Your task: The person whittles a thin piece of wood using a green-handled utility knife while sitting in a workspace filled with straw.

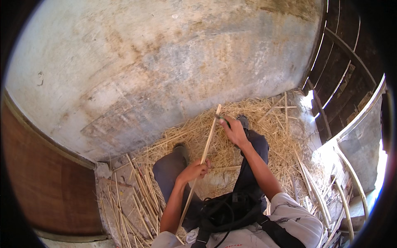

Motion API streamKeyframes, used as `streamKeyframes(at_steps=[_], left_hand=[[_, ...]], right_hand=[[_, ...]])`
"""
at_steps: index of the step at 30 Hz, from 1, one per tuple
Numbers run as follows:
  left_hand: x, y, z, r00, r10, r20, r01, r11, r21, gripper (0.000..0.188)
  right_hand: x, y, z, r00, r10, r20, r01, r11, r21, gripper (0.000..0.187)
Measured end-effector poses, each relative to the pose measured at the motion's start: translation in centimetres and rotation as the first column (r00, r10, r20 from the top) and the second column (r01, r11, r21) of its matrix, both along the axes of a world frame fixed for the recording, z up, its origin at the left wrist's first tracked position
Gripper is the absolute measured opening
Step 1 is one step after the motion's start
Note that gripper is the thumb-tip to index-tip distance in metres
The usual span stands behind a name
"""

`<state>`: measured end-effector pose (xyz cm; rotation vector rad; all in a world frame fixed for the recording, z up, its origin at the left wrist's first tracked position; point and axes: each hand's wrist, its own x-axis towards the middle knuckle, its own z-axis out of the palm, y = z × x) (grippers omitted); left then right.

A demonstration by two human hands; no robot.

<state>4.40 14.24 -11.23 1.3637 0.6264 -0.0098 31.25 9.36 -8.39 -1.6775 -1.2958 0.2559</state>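
Observation:
A long pale bamboo strip point(210, 134) slants up from beside my left forearm to a point in front of the wall. My left hand point(196, 170) is closed around it between my knees. Near the strip's upper end, my right hand point(235, 132) grips a small knife point(223, 119) with a dark, greenish handle. Its blade lies against the strip; most of the handle is hidden in my fingers. Thin curled shavings point(252, 108) cover the floor around my feet.
Several long strips point(142, 192) lie on the floor to my left. Poles point(316, 190) lie at the right. A stained wall point(173, 70) rises in front, with a brown wooden panel point(45, 177) at the left and a dark slatted door point(343, 62) at the right.

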Motion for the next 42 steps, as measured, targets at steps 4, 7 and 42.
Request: streamKeyframes(at_steps=[4, 7, 42], left_hand=[[0.1, 0.9, -0.9, 0.993, 0.108, 0.044, -0.108, 0.994, 0.0, 0.009], [0.1, 1.3, -2.7, 0.977, 0.213, 0.012, -0.211, 0.956, 0.203, 0.014], [-0.1, 0.3, -1.3, 0.994, 0.086, 0.071, -0.095, 0.987, 0.133, 0.012]], right_hand=[[-2.0, -0.4, -1.3, 0.933, 0.306, 0.19, -0.309, 0.951, -0.014, 0.038], [-3.9, -0.5, -3.0, 0.839, 0.507, 0.197, -0.476, 0.859, -0.187, 0.033], [-0.6, 0.1, -0.6, 0.992, 0.087, 0.095, -0.073, 0.987, -0.141, 0.042]])
